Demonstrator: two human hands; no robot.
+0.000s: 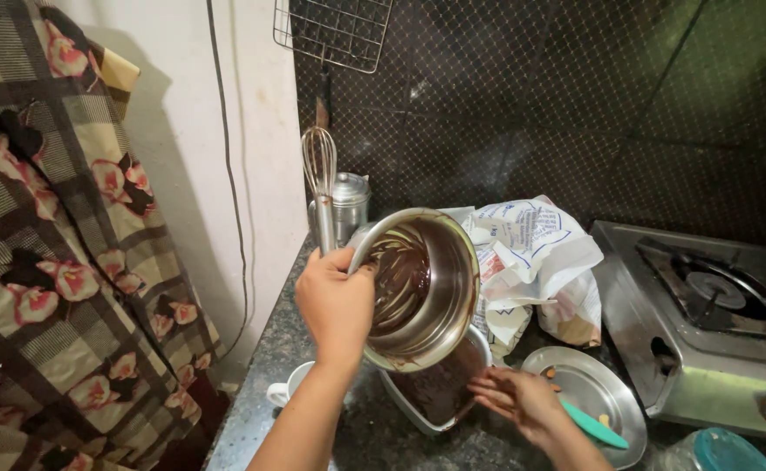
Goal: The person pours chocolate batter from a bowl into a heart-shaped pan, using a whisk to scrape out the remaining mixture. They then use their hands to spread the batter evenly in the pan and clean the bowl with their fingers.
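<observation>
I've got the steel bowl (pixel 422 288) tipped hard on its side, mouth facing right and toward me, brown batter streaking its inner wall. My left hand (pixel 335 305) is clamped on the bowl's left rim, fingers curled over the edge. Directly below the lowered lip sits the white dish (pixel 418 410), already holding dark batter, so the pour line runs straight down, bowl above dish. My right hand (pixel 518 397) lies flat and spread against the dish's right edge, steadying it. A teal spatula (pixel 594 425) rests on the steel plate (pixel 610 384) just right of that hand; the whisk (pixel 320 187) stands behind, far left.
</observation>
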